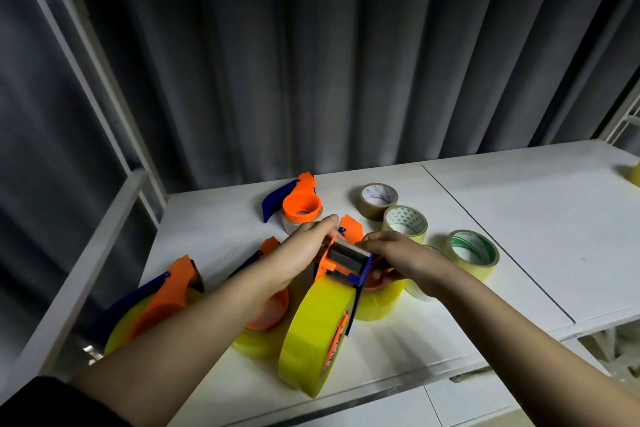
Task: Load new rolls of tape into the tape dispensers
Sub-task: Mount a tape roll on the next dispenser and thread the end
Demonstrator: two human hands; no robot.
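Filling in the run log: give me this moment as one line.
step: threading tape | left hand: grips dispenser | right hand: fingers at serrated blade | yellow roll: mounted | spare rolls: on shelf

Both bare forearms reach forward from the bottom of the view and angle in toward each other. A bit of dark sleeve shows at the left elbow. The left hand [300,253] is curled around the dispenser [346,262] from the left side, thumb stretched up past its top. The right hand [403,258] is palm-down, fingers bent and pinching at the dispenser's toothed edge.
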